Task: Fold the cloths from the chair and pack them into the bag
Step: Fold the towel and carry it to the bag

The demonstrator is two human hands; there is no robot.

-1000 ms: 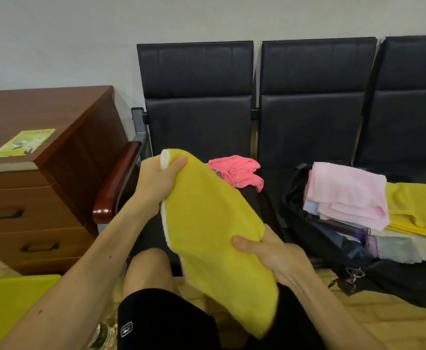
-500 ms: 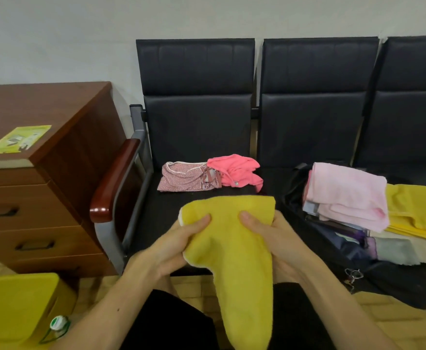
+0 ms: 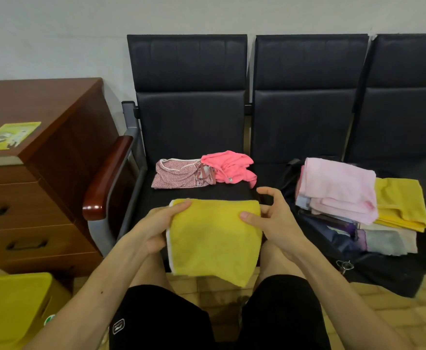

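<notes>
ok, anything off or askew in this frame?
Nothing damaged or spilled. The folded stack, pink towel on top, is piled over the open black bag rather than sunk inside, and its yellow cloth slumps off the right side. The yellow towel being folded has an uneven lower edge, dipping toward the right.
</notes>
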